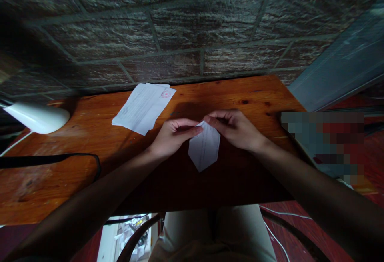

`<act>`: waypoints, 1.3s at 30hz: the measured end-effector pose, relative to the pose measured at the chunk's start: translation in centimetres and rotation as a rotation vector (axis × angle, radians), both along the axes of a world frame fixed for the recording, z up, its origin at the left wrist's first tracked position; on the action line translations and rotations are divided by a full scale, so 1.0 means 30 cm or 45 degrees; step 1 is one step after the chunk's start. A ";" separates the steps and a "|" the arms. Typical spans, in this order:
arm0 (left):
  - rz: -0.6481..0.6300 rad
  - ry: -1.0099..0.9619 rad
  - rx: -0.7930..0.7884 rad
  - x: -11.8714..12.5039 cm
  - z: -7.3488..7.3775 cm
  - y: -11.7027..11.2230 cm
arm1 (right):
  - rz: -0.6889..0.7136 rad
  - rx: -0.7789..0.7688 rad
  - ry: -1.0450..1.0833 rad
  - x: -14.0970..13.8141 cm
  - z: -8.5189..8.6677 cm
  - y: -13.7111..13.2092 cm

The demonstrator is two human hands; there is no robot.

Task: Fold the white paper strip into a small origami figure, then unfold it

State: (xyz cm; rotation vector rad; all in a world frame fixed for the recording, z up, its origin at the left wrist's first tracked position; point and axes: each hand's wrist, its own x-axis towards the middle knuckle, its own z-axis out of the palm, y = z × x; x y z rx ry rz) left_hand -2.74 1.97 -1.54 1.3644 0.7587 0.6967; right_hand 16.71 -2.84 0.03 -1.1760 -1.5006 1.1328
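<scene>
A folded sheet of paper, white with faint print and pointed at its top and bottom, is held up over the wooden table. My left hand pinches its upper left edge between thumb and fingers. At the top point, the thumb and fingers of my right hand are closed on the same paper. The two hands' fingertips almost meet there. Farther back on the left lies a stack of printed sheets, the top one bearing a red round stamp.
The wooden table stands against a stone-patterned wall. At the left are a white lamp base and a black strap. A box of paper scraps sits below the table. White cables run across the floor at right.
</scene>
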 end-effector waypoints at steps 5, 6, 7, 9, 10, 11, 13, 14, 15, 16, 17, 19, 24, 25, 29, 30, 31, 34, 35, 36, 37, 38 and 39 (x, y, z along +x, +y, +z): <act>-0.175 0.098 -0.015 -0.010 0.012 0.005 | -0.080 0.025 0.011 -0.007 -0.001 -0.001; -0.181 0.109 0.006 -0.012 0.016 0.006 | -0.091 0.031 0.010 -0.008 0.000 -0.001; -0.174 0.117 0.030 -0.013 0.021 0.007 | -0.100 0.036 0.008 -0.009 0.001 -0.001; -0.159 0.131 0.064 -0.014 0.026 0.007 | -0.109 0.052 -0.008 -0.011 0.004 -0.001; -0.162 0.134 0.070 -0.014 0.026 0.008 | -0.113 0.060 -0.020 -0.010 0.006 -0.001; -0.175 0.135 0.072 -0.013 0.025 0.009 | -0.122 0.067 -0.028 -0.008 0.009 0.000; -0.217 0.136 0.083 -0.013 0.018 0.013 | -0.149 0.069 -0.022 0.000 0.013 0.001; -0.236 0.142 0.100 -0.013 0.015 0.015 | -0.165 0.065 -0.012 0.005 0.015 0.003; -0.254 0.155 0.122 -0.014 0.012 0.017 | -0.179 0.059 0.000 0.011 0.016 0.004; -0.264 0.170 0.146 -0.016 0.009 0.020 | -0.187 0.054 0.008 0.015 0.017 0.005; -0.267 0.186 0.166 -0.018 0.008 0.022 | -0.192 0.051 0.007 0.019 0.017 0.007; -0.267 0.209 0.174 -0.024 0.008 0.027 | -0.205 0.056 -0.013 0.022 0.016 0.009; -0.393 0.142 0.056 -0.026 0.002 0.036 | -0.212 0.085 -0.071 0.019 0.012 0.011; -0.398 0.108 0.027 -0.023 -0.002 0.037 | -0.199 0.090 -0.078 0.018 0.011 0.011; -0.255 0.009 0.036 -0.008 -0.014 0.036 | -0.116 0.126 -0.154 0.001 0.007 0.003; -0.247 0.015 0.065 -0.006 -0.013 0.035 | -0.103 0.141 -0.181 -0.006 0.006 0.000; -0.258 0.032 0.095 -0.004 -0.011 0.033 | -0.096 0.155 -0.203 -0.012 0.005 -0.002; -0.294 0.074 0.163 -0.002 0.002 0.025 | -0.097 0.176 -0.208 -0.026 -0.003 -0.004; -0.280 0.070 0.182 -0.002 0.006 0.022 | -0.103 0.176 -0.191 -0.028 -0.007 -0.003; -0.247 0.059 0.196 -0.001 0.009 0.019 | -0.114 0.175 -0.171 -0.028 -0.012 -0.001; -0.199 0.043 0.204 0.001 0.011 0.017 | -0.129 0.171 -0.151 -0.027 -0.017 0.001; -0.138 0.024 0.196 0.002 0.011 0.015 | -0.144 0.161 -0.134 -0.025 -0.022 0.003; -0.071 0.000 0.167 0.003 0.010 0.014 | -0.161 0.145 -0.119 -0.023 -0.027 0.006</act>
